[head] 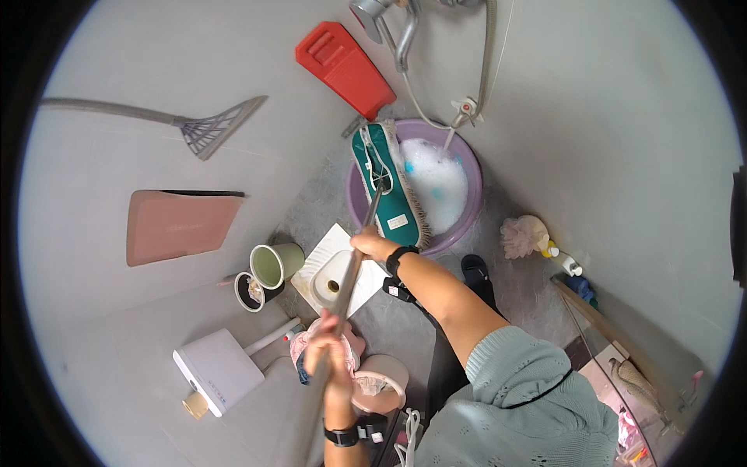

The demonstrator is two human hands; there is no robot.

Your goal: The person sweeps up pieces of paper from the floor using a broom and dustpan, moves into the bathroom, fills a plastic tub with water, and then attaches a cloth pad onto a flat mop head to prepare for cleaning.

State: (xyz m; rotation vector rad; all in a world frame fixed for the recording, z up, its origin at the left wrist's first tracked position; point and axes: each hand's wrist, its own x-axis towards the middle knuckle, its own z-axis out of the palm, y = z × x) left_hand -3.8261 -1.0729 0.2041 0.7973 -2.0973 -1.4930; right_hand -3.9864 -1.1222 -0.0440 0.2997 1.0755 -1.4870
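Note:
A flat dust mop (395, 215) with a teal cloth top and a pale fringe lies slanted over the left side of a purple plastic basin (474, 201). White foam (446, 192) with blue patches fills the part of the basin that shows. The mop's metal pole (345, 283) runs from the head down towards the bottom edge. Closer to the mop head, my right hand (370, 244) grips this pole. Lower down, my left hand (330, 353), somewhat blurred, is wrapped round the pole too. What lies under the mop head is hidden.
A squat toilet (360, 280) lies left of my feet, beside two small bins (274, 265). A red plastic board (347, 67) leans behind the basin; a shower hose (487, 64) hangs above. A pink bin (379, 397) stands low, a glass-edged shelf (607, 344) right.

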